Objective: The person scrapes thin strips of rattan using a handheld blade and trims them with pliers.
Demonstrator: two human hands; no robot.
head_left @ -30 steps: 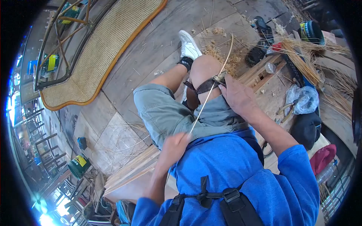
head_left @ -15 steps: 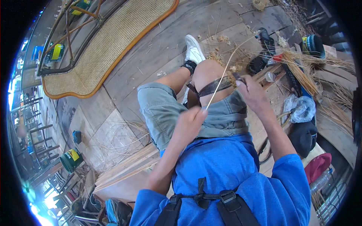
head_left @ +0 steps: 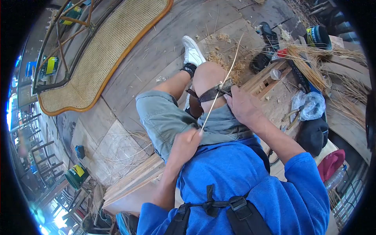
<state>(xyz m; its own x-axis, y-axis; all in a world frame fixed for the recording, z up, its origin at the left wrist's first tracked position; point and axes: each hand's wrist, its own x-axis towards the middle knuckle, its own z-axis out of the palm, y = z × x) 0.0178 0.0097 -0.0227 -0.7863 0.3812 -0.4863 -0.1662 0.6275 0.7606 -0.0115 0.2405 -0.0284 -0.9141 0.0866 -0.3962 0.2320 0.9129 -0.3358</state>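
Note:
A thin pale cane strip (head_left: 211, 111) runs from my left hand (head_left: 186, 144) up across my knee, its far end curving free above the floor. My left hand is closed on the near end, low over my lap. Tied round my thigh near the knee is a dark strap with a pad (head_left: 209, 95), and the strip crosses it. My right hand (head_left: 246, 106) is closed at the pad's edge on what looks like a small dark knife (head_left: 224, 92). Its blade lies at the strip; the handle is hidden in my fingers.
A cane-woven panel with a wooden rim (head_left: 102, 53) lies at upper left. Wood shavings (head_left: 236, 70) are scattered beyond my knee. On the right are a wooden bench (head_left: 270, 102), a sandal (head_left: 261, 60), a bundle of cane strips (head_left: 307, 70) and a plastic bag (head_left: 313, 106).
My right hand has come down and inward, bringing the dark knife to the strip on the pad. My left hand has drawn the strip back toward my body, and the strip's far end is straighter.

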